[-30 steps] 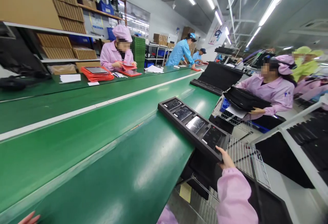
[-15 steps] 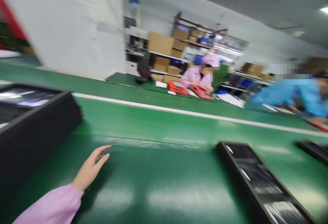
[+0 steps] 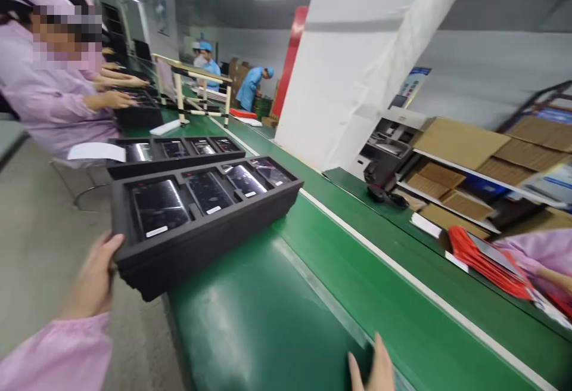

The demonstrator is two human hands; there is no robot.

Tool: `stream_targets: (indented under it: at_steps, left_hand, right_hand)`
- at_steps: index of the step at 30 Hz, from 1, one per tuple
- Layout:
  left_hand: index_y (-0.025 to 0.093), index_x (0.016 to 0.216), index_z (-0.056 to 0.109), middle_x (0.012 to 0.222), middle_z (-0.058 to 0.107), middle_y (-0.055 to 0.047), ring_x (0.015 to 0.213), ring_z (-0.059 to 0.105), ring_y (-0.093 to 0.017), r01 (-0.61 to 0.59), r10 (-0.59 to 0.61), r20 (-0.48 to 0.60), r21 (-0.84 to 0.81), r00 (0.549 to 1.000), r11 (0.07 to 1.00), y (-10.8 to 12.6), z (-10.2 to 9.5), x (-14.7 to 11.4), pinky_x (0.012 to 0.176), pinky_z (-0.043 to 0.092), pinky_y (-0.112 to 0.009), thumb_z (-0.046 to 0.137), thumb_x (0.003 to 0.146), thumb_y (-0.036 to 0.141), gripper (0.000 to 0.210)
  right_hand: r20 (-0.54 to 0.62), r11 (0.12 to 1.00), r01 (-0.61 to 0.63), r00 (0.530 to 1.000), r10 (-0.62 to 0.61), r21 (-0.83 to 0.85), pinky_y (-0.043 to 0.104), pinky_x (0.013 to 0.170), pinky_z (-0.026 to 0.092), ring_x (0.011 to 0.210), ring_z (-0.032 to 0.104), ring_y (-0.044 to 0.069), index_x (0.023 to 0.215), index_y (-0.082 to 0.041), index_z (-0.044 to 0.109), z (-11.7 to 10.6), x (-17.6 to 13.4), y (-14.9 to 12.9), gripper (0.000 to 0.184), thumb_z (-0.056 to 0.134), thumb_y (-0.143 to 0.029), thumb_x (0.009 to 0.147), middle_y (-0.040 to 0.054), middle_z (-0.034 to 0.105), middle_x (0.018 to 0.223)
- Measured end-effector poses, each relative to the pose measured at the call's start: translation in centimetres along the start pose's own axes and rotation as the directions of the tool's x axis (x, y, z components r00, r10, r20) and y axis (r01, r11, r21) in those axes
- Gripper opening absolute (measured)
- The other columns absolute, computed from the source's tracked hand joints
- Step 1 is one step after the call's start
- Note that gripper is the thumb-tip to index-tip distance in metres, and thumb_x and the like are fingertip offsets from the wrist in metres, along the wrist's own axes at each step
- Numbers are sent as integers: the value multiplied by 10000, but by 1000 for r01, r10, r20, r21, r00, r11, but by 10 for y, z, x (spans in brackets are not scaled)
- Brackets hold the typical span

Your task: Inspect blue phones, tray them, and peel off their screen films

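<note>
My left hand [image 3: 92,281] grips the near left corner of a black foam tray [image 3: 210,239], thumb on its top rim. Dark flat-screen devices [image 3: 161,206] with small white labels lie in the tray's compartments. The tray rests on the green work surface [image 3: 232,313], with its left end jutting past the edge. My right hand [image 3: 373,370] is partly in view at the bottom, over the green surface. Its visible fingers are apart and hold nothing; the rest is cut off.
Behind the tray is another black foam tray [image 3: 179,157] with screens and a white sheet [image 3: 96,152]. Co-workers in pink [image 3: 58,93] sit at the far left. At right, red pouches [image 3: 487,263] lie near another person's arm. A white pillar [image 3: 339,69] stands beyond the line.
The view has swung left. My left hand, earlier open above the green surface, is now on the foam tray's corner. My right hand has come into view at the bottom.
</note>
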State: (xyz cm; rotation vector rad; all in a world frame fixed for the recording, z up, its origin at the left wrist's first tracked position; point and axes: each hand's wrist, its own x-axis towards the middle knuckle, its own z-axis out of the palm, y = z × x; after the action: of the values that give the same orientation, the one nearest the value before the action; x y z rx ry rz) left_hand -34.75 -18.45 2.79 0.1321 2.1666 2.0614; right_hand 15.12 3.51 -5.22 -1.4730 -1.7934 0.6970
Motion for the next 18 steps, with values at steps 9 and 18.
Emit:
stream_targets:
  at_steps: [9,18]
  left_hand:
    - [226,1229,597,1169,667,34,1156,573,-223,117,-5,219,-502,976,857,-2,19,2,935,500,-216,594,823,381,435]
    - [217,1168,637,1211,666,47,1252,528,-226,47,-1,82,-551,997,833,-7,24,5,1075,418,-247,578,804,361,397]
  right_hand:
    - [74,937,70,992,-101,341,485,1120,341,1326,429,290,1410,-124,409,174,248,-256,644,549,-522,924,170,413,1451]
    - [-14,907,28,1000,-24,419,474,988,459,1123,554,245,1228,-149,557,195,257,-273,355,639,-312,923,100,552,1247]
